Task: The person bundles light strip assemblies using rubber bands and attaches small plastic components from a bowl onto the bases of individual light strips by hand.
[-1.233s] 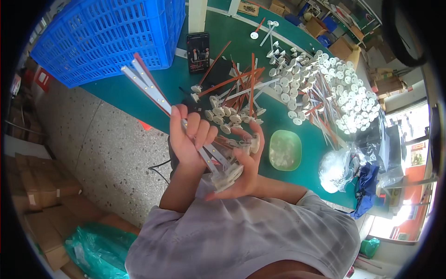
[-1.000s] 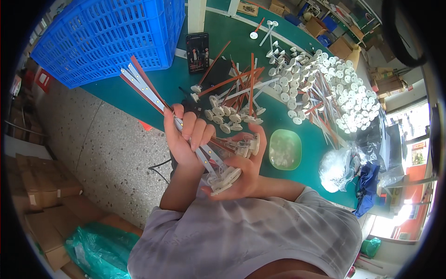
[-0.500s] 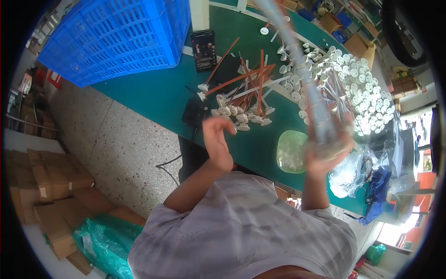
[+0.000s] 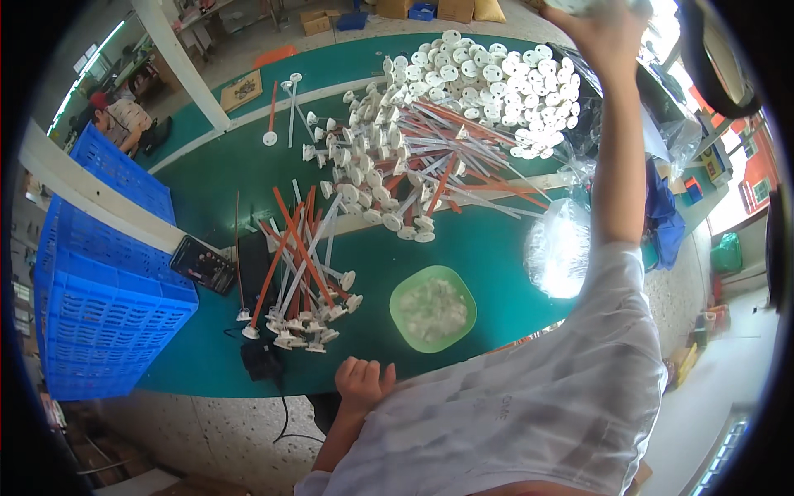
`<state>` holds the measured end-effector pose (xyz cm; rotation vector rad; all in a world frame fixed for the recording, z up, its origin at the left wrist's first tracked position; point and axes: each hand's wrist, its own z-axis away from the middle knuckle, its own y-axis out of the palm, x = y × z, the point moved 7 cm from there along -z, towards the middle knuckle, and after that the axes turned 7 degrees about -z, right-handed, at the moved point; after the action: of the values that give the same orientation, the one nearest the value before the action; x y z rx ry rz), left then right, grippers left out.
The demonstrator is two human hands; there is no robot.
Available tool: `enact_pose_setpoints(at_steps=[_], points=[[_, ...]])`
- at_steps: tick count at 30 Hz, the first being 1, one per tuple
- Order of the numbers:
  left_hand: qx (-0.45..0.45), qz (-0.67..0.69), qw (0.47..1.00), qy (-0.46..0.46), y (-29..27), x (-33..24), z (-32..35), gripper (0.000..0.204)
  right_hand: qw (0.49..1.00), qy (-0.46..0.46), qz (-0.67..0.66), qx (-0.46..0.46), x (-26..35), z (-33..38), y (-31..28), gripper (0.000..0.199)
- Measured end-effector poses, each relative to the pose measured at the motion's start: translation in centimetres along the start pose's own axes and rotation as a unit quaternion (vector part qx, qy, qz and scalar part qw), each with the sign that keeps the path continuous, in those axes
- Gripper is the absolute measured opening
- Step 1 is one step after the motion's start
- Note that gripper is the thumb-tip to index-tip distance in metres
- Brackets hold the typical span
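My left hand (image 4: pixel 364 384) rests near the front edge of the green table, its fingers curled in and nothing showing in them. Far out at the upper right, my right hand (image 4: pixel 608 37) is stretched away with its fingers round a pale object that the picture's rim cuts off. Between the arms stands a light green bowl (image 4: pixel 397 310) of small whitish pieces. Left of it lies a bunch of red and clear strips (image 4: pixel 289 248) with white round caps (image 4: pixel 308 331). A larger heap of white discs (image 4: pixel 533 91) and capped strips spreads across the far side.
Blue crates (image 4: pixel 107 331) stand at the left, next to a phone (image 4: pixel 203 264) leaning by a white post. A black adapter (image 4: pixel 260 362) with a cable lies at the front edge. A clear plastic bag (image 4: pixel 558 248) sits at the right. Another person (image 4: pixel 124 124) is at the far left.
My right hand has swung from beside the bowl, with a long pale bundle in it, to the far upper right. My left hand has curled its fingers. The whole view has turned right.
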<state>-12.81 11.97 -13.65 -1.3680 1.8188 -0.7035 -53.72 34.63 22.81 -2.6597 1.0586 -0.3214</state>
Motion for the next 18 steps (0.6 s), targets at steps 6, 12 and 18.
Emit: enact_pose_setpoints(at_steps=[6,12,18], points=[[0.005,-0.013,0.999,-0.046,0.5,1.0,-0.1,0.022,0.977,0.04,0.166,0.125,-0.8,0.1,11.0,0.068],[0.02,-0.04,0.997,-0.063,0.6,1.1,-0.1,0.019,0.853,0.212,0.28,0.386,-9.7,4.1,20.3,0.083],[0.021,-0.018,0.998,-0.056,0.5,1.2,-0.3,0.02,0.788,0.214,0.256,0.518,-11.8,5.6,22.7,0.097]])
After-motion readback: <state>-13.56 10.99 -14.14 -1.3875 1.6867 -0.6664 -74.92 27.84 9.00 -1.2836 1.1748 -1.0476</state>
